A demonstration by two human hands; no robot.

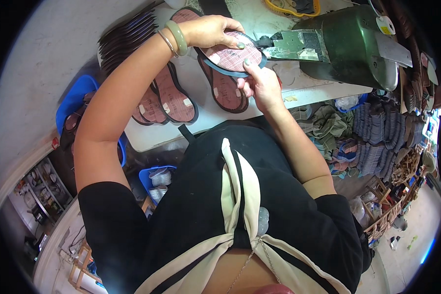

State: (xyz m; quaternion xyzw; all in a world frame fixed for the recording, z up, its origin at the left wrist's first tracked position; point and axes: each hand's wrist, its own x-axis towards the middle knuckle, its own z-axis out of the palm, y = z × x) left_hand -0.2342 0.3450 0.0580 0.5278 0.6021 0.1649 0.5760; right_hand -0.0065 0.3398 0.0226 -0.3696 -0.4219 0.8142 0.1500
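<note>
A shoe insole [230, 58] with a pink printed face and a dark, bluish edge is held up at the work head of a green sewing machine [340, 46]. My left hand [213, 33] lies over its far side, thumb on the pink face, with a bangle and a bracelet at the wrist. Gripping the near edge is my right hand [262, 85], thumb on top and fingers curled beneath. The insole's end meets the machine's dark tip [264, 42]; the exact contact is too small to tell. Beneath it lie more pink insoles [225, 93], partly covered.
Other pink insoles [179, 100] overlap near the front edge of the white table [144, 139]. A row of dark soles [127, 41] leans at the left. A yellow basket [314, 11] stands at the back. Blue bins [63, 100] sit below left; stacked grey pieces [377, 132] fill the right.
</note>
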